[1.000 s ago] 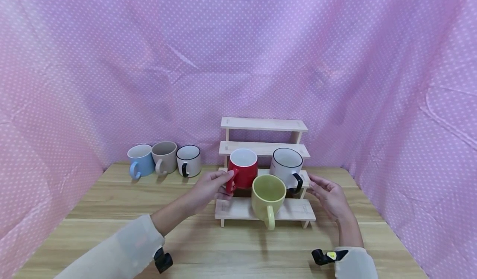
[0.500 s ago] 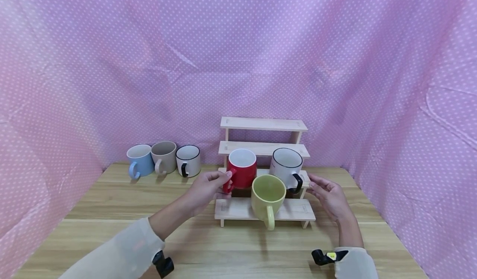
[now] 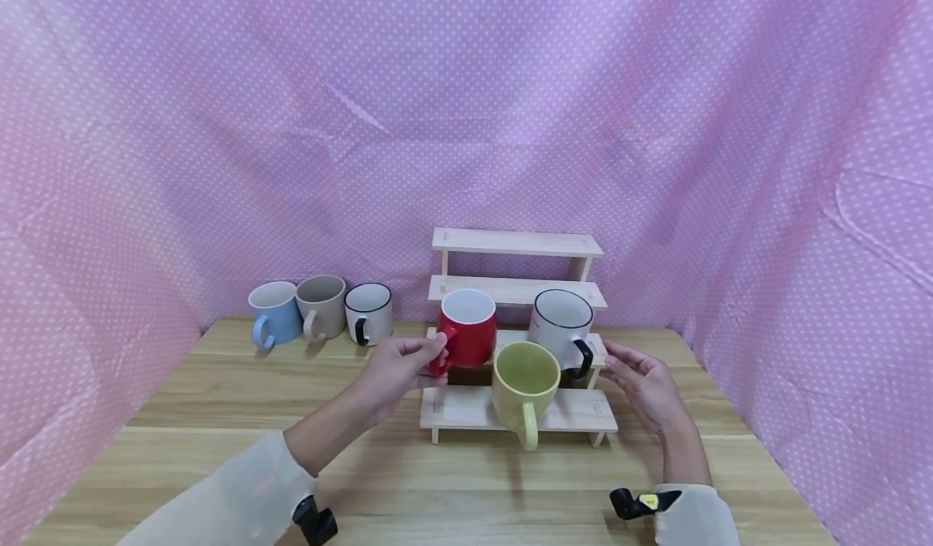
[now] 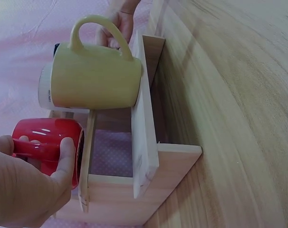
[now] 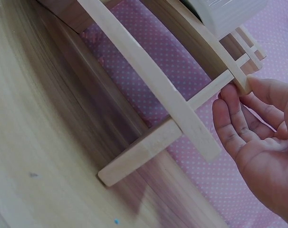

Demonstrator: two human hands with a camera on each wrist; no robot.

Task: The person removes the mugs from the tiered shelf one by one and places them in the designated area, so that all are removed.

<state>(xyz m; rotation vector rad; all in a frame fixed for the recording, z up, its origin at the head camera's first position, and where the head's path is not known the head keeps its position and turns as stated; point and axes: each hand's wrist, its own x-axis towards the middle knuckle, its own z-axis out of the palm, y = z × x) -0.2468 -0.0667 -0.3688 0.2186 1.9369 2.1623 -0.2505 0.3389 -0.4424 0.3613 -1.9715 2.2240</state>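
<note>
My left hand [image 3: 399, 373] grips the handle of a red mug [image 3: 468, 337] with a white inside. The mug is upright at the left end of the second-lowest tier; in the left wrist view its base is against or very near the board. My right hand [image 3: 649, 388] pinches the right end of that tier on the wooden stepped rack [image 3: 589, 408], thumb on top and fingers below, as the right wrist view shows. A white mug [image 3: 560, 327] with a black rim and handle stands on the same tier. A yellow mug [image 3: 525, 380] stands on the lowest tier, its handle facing front.
At the back left of the wooden table [image 3: 240, 457] stand a light blue mug [image 3: 280, 317], a grey-beige mug [image 3: 326, 307] and a smaller white mug [image 3: 372, 315] with a black handle. A pink dotted curtain [image 3: 466, 125] hangs behind and along both sides.
My left hand and the red mug have shifted slightly left along the second tier, away from the white mug. My right hand has stayed at the tier's end.
</note>
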